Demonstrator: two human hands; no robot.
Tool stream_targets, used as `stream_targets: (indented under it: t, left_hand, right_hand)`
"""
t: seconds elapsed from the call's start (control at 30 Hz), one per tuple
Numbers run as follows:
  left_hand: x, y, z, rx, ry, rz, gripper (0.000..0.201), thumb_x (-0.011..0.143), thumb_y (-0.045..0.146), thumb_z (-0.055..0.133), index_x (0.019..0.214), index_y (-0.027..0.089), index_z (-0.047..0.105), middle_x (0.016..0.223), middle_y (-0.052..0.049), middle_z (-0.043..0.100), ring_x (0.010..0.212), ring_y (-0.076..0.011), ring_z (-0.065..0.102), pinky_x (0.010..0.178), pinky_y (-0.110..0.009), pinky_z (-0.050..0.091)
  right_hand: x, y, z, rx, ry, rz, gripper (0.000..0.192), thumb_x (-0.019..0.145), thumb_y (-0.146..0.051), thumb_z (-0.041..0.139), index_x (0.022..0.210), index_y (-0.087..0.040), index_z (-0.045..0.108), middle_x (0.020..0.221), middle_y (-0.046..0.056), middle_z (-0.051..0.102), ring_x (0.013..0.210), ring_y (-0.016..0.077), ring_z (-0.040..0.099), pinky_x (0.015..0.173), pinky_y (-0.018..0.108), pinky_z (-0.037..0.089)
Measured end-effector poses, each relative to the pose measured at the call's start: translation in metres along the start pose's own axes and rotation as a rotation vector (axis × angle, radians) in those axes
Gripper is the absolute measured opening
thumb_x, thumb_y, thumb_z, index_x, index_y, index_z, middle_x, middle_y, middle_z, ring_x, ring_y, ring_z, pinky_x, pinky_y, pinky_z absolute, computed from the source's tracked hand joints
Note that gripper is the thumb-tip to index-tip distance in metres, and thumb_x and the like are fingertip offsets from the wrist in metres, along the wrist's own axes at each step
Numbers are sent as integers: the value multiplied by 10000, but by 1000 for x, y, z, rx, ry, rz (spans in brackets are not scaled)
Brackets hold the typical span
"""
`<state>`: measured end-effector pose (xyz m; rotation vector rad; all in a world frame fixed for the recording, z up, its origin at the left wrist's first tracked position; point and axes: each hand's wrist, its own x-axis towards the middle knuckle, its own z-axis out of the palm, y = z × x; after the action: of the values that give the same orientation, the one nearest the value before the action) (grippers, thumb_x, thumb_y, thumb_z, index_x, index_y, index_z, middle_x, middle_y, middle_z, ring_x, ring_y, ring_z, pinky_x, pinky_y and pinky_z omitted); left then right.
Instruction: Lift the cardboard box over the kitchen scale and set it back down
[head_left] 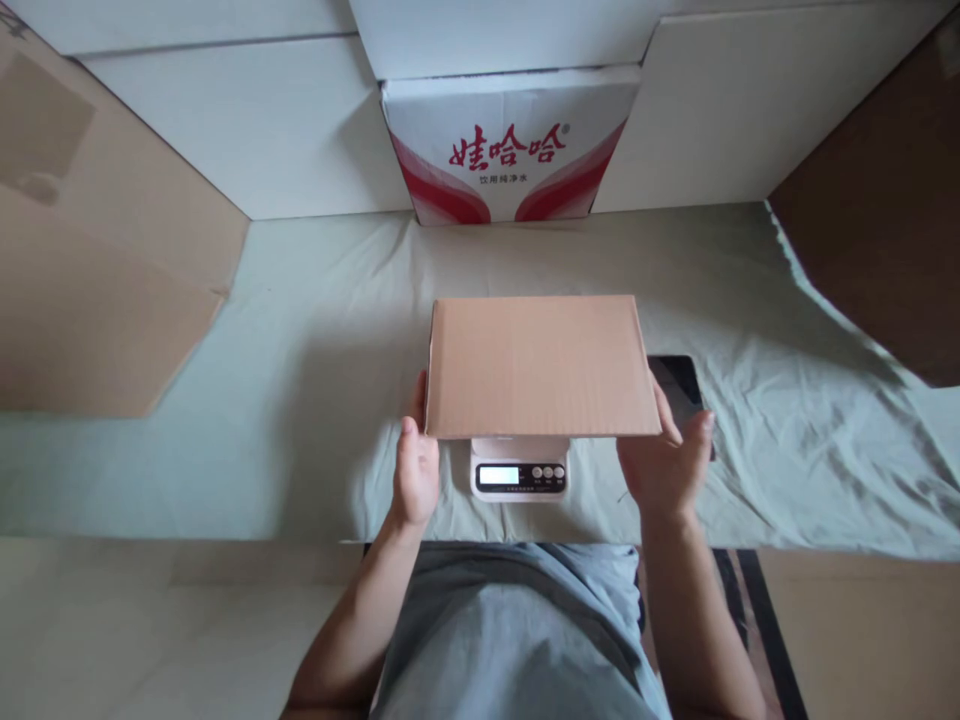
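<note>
both hands (416, 470) (667, 465) flank cardboard box (541, 368)

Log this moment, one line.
left hand: at left side of cardboard box; right hand: at its right; scale: partly hidden, display lit

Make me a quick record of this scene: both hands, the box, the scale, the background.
Left hand: at the left end of a brown cardboard box, thumb apart
Right hand: at its right end, thumb spread
Box position: over a digital scale; contact unclear
Scale display: lit, reading illegible
Right of box: dark-screened device, partly hidden
Background: white carton with red lettering
</note>
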<state>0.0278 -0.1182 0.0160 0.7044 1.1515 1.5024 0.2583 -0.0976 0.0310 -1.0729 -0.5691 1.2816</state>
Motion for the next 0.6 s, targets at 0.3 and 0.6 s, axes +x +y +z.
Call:
stream_targets:
  t: [0.3,0.6]
  left_hand:
    - [0,-24,-23,31,129,1,486,875,550,433,1284,343,593,1462,57,505,1453,-231,332,1252,-443,255]
    - [-2,-25,-30,76,106,-21,393,898,541,415,1181,402,649,1385,72,583,1421,-244,391,1225,-464,303]
  right_hand:
    - [0,17,-21,9,30,25,611,865,-670,299,1224,-301,628,1373,33,613,1416,267,420,1165,578,302]
    - [-1,17,-22,-21,20,-3,535,886,-608,329,1229,-306,609,1434,25,553,1365,270,478,1141,546,345]
